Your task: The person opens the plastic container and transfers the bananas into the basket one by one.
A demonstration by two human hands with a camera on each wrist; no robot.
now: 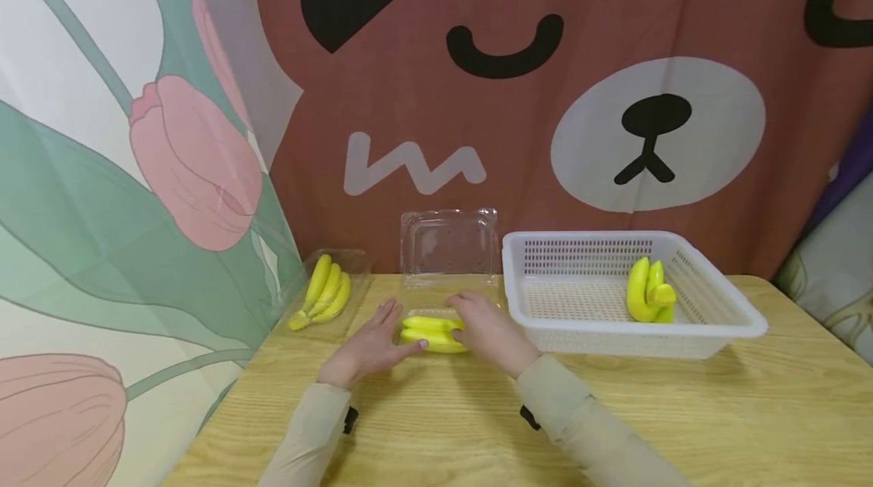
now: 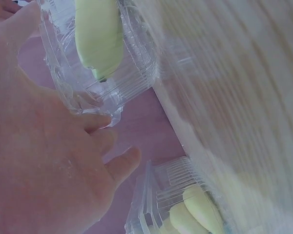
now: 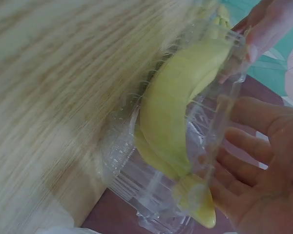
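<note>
— Evidently, a bunch (image 1: 433, 333) of bananas is being settled into the open clear box (image 1: 446, 260) at the back middle of the bench (image 1: 682, 411). How are the hands being used?

— The box's left end is being steadied by the left hand (image 1: 369, 348), its fingers (image 2: 118, 165) nearly straight and spread, curled round nothing. The right end is being covered by the right hand (image 1: 486, 332); its fingers (image 3: 244, 151) are being held loosely extended against the clear wall, not closed on the fruit.

— And how is it being done well, in judgement?

— The tray is probably best being pressed evenly from both ends, so the thin plastic is not being buckled and the fruit is being kept flat below the rim before the upright lid (image 1: 450, 241) is brought down.

— Which way is the bunch lying?

— Its long axis is being kept left to right, parallel to the bench's near edge; one tip (image 3: 205, 214) is pointing toward the right hand, near the basket (image 1: 723, 305).
</note>
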